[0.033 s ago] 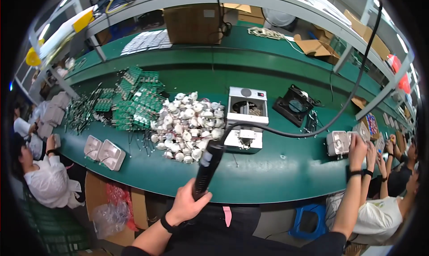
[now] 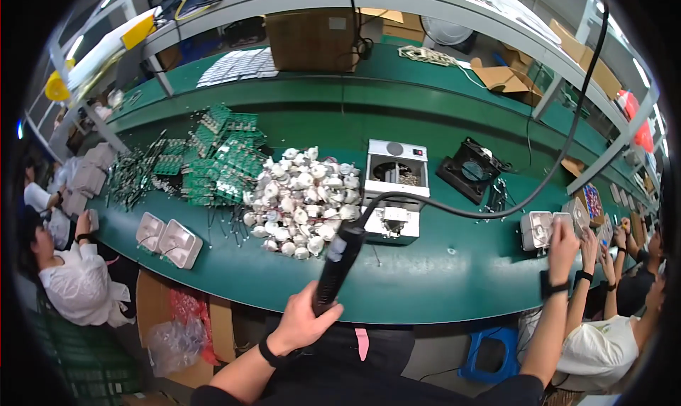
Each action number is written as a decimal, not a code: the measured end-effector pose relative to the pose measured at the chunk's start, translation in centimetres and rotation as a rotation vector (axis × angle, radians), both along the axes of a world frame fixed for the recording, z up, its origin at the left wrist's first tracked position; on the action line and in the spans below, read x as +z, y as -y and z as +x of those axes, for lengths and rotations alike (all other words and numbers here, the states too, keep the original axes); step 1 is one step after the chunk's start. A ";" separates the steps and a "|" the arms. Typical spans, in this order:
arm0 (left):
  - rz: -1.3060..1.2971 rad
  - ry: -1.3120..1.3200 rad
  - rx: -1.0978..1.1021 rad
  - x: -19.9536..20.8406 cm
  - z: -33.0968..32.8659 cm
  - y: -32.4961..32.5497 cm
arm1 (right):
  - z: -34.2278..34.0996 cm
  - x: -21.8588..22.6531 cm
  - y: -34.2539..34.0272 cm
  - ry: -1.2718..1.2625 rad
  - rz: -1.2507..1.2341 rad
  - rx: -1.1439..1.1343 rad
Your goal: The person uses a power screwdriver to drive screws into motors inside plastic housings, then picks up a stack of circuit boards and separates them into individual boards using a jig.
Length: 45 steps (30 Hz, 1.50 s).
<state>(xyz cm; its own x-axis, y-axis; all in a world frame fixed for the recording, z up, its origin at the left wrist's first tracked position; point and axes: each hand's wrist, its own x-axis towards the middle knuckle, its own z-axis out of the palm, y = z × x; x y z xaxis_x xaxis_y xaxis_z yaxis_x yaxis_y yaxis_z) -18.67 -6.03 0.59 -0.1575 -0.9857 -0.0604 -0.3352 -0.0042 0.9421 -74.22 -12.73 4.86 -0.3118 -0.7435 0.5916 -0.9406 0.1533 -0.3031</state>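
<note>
My left hand [image 2: 306, 322] is wrapped round the grip of a black corded electric screwdriver [image 2: 339, 263], which tilts up over the table's front edge. Its cable arches rightward from the upper end. Far to the right, my right hand [image 2: 563, 244] is closed at the edge of an open pale plastic housing [image 2: 537, 230]; its fingertips are partly hidden. Another such housing part [image 2: 578, 214] lies just behind that hand. A heap of small white round motor-like parts [image 2: 301, 200] lies beyond the screwdriver, left of a white screw feeder [image 2: 394, 186].
Green circuit boards [image 2: 223, 158] are piled at the left, near two open housing halves [image 2: 177, 244]. A black fan-like unit [image 2: 468, 168] stands right of the feeder. Co-workers sit at both ends; one co-worker's hand [image 2: 589, 246] is close to my right. A blue stool [image 2: 489, 353] stands below.
My right hand has shifted slightly left, toward the nearer housing part, and its wrist has turned. My left hand still holds the screwdriver. The whole view has drifted a little.
</note>
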 end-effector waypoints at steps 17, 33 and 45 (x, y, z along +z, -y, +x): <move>-0.254 0.018 -0.557 0.6 -2.4 2.4 | 25.8 -2.6 -0.5 1.241 0.177 0.480; 0.093 -0.084 -0.002 -3.8 12.2 1.2 | 21.1 -10.7 10.9 0.506 0.467 0.387; 0.048 -0.364 0.409 -6.5 17.2 6.1 | 40.6 7.7 6.6 -0.083 0.253 0.685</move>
